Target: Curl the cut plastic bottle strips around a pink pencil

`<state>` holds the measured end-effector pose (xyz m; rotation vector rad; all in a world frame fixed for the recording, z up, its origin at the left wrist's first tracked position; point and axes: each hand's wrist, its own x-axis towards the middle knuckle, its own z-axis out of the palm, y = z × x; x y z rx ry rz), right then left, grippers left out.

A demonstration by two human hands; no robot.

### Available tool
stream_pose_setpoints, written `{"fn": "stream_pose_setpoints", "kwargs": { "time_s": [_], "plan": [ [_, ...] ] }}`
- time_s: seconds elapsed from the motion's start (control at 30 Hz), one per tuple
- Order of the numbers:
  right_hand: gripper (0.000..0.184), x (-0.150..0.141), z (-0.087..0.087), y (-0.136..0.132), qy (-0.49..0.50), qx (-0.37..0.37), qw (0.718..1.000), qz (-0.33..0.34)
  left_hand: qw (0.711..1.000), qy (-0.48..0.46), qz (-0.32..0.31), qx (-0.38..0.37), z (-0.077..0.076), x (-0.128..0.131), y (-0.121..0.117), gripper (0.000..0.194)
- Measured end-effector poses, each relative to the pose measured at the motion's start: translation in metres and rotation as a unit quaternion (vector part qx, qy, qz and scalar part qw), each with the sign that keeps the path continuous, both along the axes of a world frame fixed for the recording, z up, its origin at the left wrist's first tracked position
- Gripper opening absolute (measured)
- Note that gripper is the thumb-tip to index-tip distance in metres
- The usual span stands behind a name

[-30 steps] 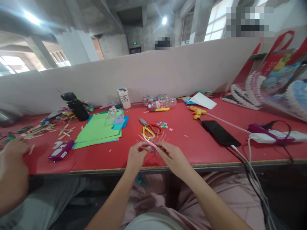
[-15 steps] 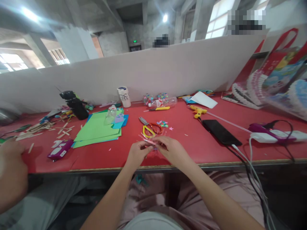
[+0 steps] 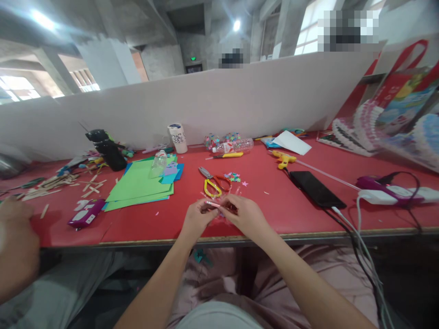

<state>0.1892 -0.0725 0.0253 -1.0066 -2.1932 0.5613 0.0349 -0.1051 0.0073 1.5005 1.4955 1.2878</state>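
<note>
My left hand (image 3: 197, 218) and my right hand (image 3: 244, 214) meet just above the near edge of the red table (image 3: 274, 205). Both are closed in a pinch on a small clear plastic packet (image 3: 217, 204) with a pink strip on it. The packet is crumpled between the fingertips and partly hidden by them. Yellow-handled scissors (image 3: 211, 183) lie just beyond my hands. A scatter of small coloured stars (image 3: 233, 177) lies to the right of the scissors.
Green and blue paper sheets (image 3: 140, 185) lie left of centre, wooden sticks (image 3: 58, 185) farther left. A black phone (image 3: 317, 188) and cables lie at the right, a yellow glue gun (image 3: 283, 159) behind. Another person's hand (image 3: 15, 242) rests at the left edge.
My hands have drawn closer together and bunched the packet between the fingertips. The other person's hand at the left has shifted slightly.
</note>
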Motion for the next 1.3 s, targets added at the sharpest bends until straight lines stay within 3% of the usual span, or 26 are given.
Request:
{"fn": "stream_pose_setpoints", "kwargs": {
  "time_s": [0.17,0.33,0.53,0.7,1.0,1.2,1.3],
  "plan": [
    [0.006,0.002,0.001,-0.003,-0.024,0.015,0.999,-0.026,0.986,0.118,0.067,0.1,0.001,0.003,-0.013,0.027],
    [0.007,0.002,0.006,-0.007,-0.045,0.03,0.998,-0.028,0.944,0.265,0.049,0.193,0.002,0.004,-0.019,0.018],
    [0.01,0.002,0.004,-0.009,-0.049,0.026,0.998,-0.02,0.893,0.372,0.049,0.249,-0.006,0.003,-0.015,0.018],
    [0.01,0.001,-0.001,-0.007,-0.049,0.022,0.998,-0.023,0.871,0.41,0.056,0.266,-0.008,0.003,-0.013,0.017],
    [0.013,0.0,0.002,-0.015,-0.064,0.069,0.995,-0.019,0.886,0.377,0.077,0.26,-0.007,0.005,-0.011,0.013],
    [0.014,0.0,0.002,-0.013,-0.058,0.059,0.996,-0.014,0.928,0.293,0.07,0.218,-0.007,0.006,-0.015,0.01],
    [0.012,0.001,-0.001,-0.007,-0.03,0.031,0.999,-0.014,0.954,0.212,0.098,0.186,-0.008,0.01,-0.017,0.017]
  ]
}}
